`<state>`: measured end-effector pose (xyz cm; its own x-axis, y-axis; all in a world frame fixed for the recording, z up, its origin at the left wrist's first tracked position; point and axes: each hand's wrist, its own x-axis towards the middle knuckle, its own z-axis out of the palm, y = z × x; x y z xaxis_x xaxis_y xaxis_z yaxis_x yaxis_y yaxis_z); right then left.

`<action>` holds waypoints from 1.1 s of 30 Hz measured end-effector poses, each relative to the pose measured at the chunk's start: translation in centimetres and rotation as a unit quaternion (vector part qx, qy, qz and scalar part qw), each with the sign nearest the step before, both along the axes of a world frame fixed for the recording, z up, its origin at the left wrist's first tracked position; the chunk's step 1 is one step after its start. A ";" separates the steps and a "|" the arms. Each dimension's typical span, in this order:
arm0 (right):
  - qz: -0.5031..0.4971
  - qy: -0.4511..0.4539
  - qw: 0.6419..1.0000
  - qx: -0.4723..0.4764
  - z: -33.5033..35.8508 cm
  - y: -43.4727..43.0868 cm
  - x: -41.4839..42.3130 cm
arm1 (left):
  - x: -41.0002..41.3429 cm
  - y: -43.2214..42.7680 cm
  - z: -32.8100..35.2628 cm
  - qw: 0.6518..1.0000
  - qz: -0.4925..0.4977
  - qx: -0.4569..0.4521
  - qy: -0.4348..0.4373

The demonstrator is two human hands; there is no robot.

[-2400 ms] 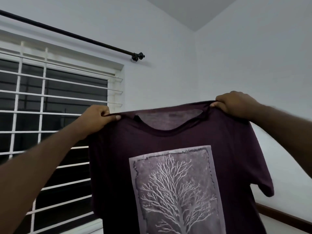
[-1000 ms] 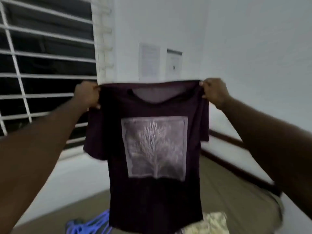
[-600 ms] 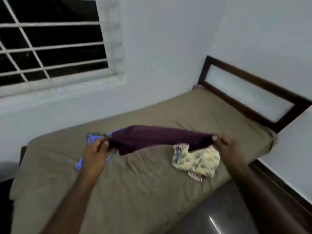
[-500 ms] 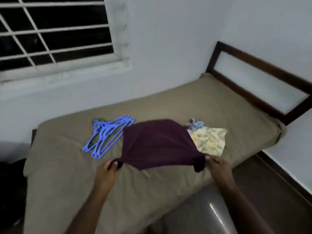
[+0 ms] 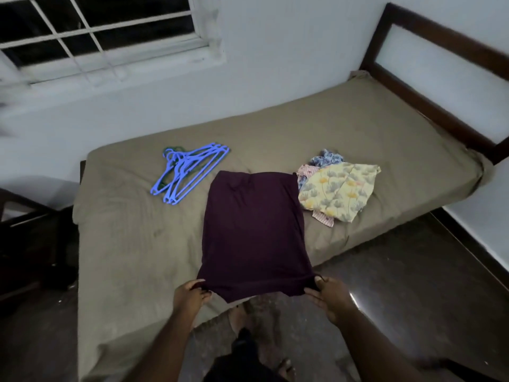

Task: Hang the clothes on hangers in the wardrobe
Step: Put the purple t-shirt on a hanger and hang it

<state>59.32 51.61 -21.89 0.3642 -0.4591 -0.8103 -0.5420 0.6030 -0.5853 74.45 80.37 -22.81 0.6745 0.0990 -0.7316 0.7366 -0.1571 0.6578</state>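
A dark maroon T-shirt (image 5: 254, 232) lies spread face down on the bed, its near end hanging over the bed's front edge. My left hand (image 5: 191, 296) pinches the shirt's near left corner. My right hand (image 5: 329, 297) pinches the near right corner. A bunch of blue plastic hangers (image 5: 187, 172) lies on the bed to the left of the shirt. A heap of other clothes (image 5: 337, 186), topped by a yellow flowered piece, sits to the shirt's right.
The bed (image 5: 132, 244) has an olive-brown sheet and a dark wooden headboard (image 5: 440, 48) at the right. A barred window (image 5: 96, 26) is in the wall behind. Dark floor (image 5: 413, 285) lies in front of the bed, with my feet below. Dark furniture (image 5: 24, 238) stands at the left.
I held the shirt up in the air by its shoulders, then swung it down. It now lies flat on the bed, print side down, and my hands have come nearer to me.
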 end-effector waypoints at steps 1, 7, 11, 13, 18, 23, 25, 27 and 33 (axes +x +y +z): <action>0.004 0.000 1.000 -0.007 0.2 -0.1 0.0 | -0.3 0.0 0.2 1.000 0.007 0.000 0.002; 0.040 -0.033 0.999 -0.017 4.1 -2.0 3.0 | 1.1 -1.6 3.7 0.999 0.024 -0.022 -0.030; 0.071 -0.092 0.991 -0.060 10.8 -5.8 8.2 | 6.9 -4.2 9.8 0.990 0.012 -0.086 -0.113; 0.073 -0.143 0.981 -0.105 15.6 -8.2 11.3 | 10.5 -5.5 14.9 0.979 -0.007 -0.118 -0.165; 0.056 -0.278 0.937 -0.206 30.9 -11.4 17.0 | 17.9 -8.1 30.2 0.941 -0.032 -0.171 -0.291; -0.010 -0.400 0.865 -0.302 45.1 -11.9 18.4 | 20.6 -9.5 44.5 0.887 0.004 -0.189 -0.422; -0.022 -0.434 0.826 -0.360 49.1 -11.8 18.2 | 21.0 -9.3 49.3 0.863 -0.002 -0.185 -0.470; -0.022 -0.441 0.797 -0.412 52.2 -11.8 17.7 | 21.1 -9.0 53.0 0.841 -0.007 -0.141 -0.522; -0.028 -0.465 0.764 -0.447 57.6 -12.1 15.6 | 19.0 -8.4 58.7 0.786 0.009 -0.066 -0.615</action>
